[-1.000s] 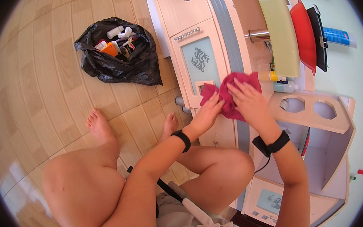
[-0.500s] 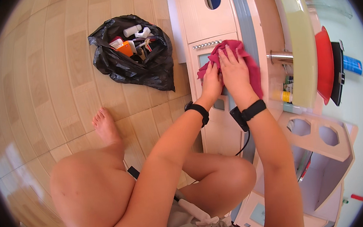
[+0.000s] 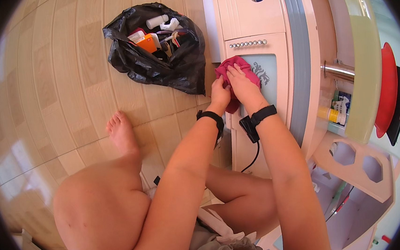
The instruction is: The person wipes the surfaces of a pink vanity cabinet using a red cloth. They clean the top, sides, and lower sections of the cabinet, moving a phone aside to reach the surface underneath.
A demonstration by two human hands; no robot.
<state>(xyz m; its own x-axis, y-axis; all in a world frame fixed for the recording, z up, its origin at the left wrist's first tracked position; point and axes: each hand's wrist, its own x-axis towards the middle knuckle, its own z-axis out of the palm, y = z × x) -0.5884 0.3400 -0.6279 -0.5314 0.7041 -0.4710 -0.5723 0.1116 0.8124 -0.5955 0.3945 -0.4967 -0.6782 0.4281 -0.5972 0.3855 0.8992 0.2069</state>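
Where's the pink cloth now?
Head view, upper half, right of centre: the pink cloth is under the right hand and against the cabinet door, right of the black bag.

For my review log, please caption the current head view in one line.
Left hand and right hand on a crimson cloth at a pink cabinet door, near an open black plastic bag.

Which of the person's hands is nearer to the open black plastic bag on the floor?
Left. The left hand is just right of the bag in view; the right hand is farther right, on the crumpled magenta cloth.
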